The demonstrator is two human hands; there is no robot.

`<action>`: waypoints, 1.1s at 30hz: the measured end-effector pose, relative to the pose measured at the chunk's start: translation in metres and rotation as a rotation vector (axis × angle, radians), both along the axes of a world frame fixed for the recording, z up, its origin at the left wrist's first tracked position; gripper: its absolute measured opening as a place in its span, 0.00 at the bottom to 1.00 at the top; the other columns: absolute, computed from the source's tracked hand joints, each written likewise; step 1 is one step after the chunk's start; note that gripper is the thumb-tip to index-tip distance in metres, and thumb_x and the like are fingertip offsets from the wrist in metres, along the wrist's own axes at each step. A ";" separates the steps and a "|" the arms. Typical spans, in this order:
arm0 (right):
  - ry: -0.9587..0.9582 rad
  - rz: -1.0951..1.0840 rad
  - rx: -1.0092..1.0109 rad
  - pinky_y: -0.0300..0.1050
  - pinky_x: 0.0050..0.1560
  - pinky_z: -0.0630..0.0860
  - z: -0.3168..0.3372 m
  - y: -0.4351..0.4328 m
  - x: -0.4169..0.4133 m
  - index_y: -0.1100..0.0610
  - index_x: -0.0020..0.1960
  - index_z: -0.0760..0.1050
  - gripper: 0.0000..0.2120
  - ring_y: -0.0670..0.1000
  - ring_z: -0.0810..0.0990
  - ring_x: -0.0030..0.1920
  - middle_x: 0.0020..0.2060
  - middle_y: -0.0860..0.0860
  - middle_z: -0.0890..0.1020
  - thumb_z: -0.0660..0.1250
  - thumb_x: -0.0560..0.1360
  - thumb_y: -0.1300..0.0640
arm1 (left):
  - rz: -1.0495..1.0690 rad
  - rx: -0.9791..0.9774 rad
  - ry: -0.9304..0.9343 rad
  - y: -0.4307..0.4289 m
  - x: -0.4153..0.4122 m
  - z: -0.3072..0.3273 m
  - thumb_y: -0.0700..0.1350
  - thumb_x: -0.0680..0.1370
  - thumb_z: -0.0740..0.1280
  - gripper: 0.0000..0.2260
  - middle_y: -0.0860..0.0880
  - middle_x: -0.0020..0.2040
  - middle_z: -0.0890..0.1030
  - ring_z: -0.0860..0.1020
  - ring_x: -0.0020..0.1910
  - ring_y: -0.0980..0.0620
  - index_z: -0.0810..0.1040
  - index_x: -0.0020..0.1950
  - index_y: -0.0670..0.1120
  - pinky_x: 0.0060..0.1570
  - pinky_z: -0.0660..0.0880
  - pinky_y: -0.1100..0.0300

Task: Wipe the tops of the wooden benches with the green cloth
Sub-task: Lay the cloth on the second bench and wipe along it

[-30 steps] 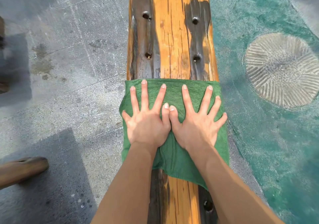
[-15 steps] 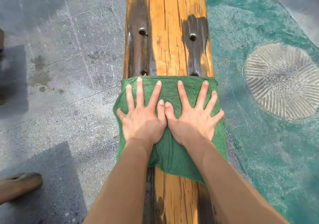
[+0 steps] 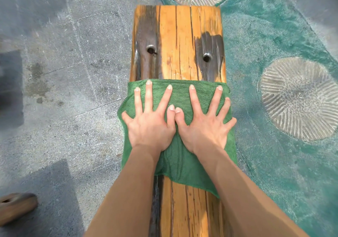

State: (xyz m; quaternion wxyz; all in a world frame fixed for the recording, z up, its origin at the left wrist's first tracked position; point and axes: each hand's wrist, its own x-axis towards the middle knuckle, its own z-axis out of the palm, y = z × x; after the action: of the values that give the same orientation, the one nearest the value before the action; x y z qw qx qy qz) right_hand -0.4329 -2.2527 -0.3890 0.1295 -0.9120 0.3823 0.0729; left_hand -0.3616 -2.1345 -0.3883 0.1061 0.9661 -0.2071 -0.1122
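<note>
Fingers splayed wide, flat on the green cloth, left hand and right hand thumbs touching. Cloth draped across the wooden bench tabletop, near its far end. Best to keep palms heavy, push straight over both bolt holes, don't let edges bunch.

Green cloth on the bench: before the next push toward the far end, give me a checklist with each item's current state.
1. Left hand flat on the green cloth, fingers spread: ok.
2. Right hand flat beside it, thumbs touching: ok.
3. Cloth spans the wooden bench edge to edge, draping over both sides: ok.
4. Far end of bench in view, with unwiped top ahead: ok.
5. Dark patches around the two holes ahead not yet wiped: not ok.
6. Cloth's underside clean: cannot tell.
</note>
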 end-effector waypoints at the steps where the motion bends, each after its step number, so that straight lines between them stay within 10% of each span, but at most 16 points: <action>1: -0.007 -0.001 -0.004 0.80 0.70 0.51 0.000 -0.001 0.001 0.27 0.79 0.33 0.34 0.66 0.40 0.82 0.84 0.56 0.33 0.41 0.76 0.24 | -0.003 -0.005 -0.004 -0.001 0.002 0.000 0.64 0.83 0.43 0.26 0.54 0.87 0.42 0.43 0.85 0.43 0.43 0.81 0.73 0.70 0.58 0.22; 33: -0.033 0.078 -0.060 0.79 0.68 0.57 0.007 -0.087 0.147 0.31 0.83 0.46 0.38 0.74 0.46 0.81 0.85 0.62 0.46 0.48 0.75 0.24 | 0.009 -0.042 0.027 -0.072 0.146 0.001 0.64 0.84 0.47 0.26 0.56 0.86 0.38 0.34 0.84 0.46 0.45 0.81 0.73 0.69 0.62 0.25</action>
State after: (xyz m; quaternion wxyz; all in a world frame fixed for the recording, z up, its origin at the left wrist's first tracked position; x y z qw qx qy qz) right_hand -0.2858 -2.3393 -0.3824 0.1053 -0.9308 0.3462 0.0513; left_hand -0.2160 -2.2064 -0.3873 0.1294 0.9629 -0.2036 -0.1206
